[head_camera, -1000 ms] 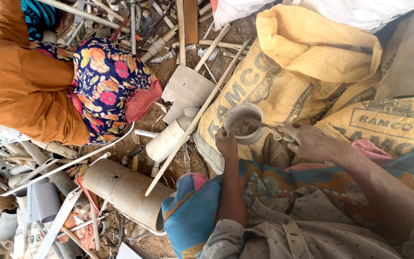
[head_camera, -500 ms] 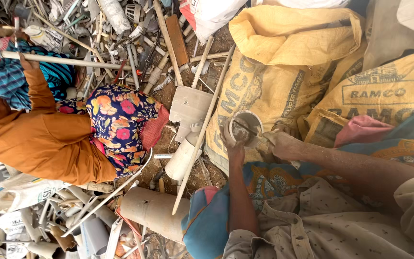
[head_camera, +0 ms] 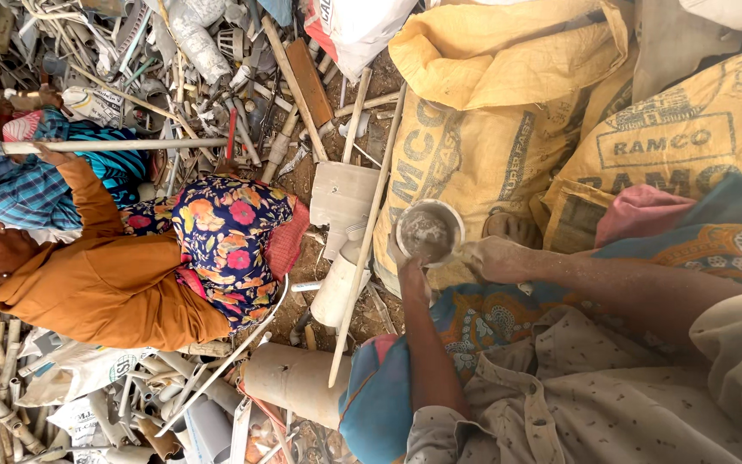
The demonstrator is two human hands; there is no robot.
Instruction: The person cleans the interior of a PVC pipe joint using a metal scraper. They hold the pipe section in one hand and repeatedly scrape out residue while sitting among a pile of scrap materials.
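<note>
Dusty, seemingly beige dotted shirt sleeves

both dusty hands, left hand [head_camera: 407, 268] and right hand [head_camera: 493, 258], grip a short grey pipe piece [head_camera: 428, 232] over yellow sacks [head_camera: 483, 129].

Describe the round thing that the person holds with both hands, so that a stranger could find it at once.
Start from the big yellow sacks at the upper right. Just below the front sack, the left hand and the right hand meet around a short round pipe piece. Unlike the long pipes and sticks nearby, it is stubby, open-ended, grey and dusty inside.
</note>
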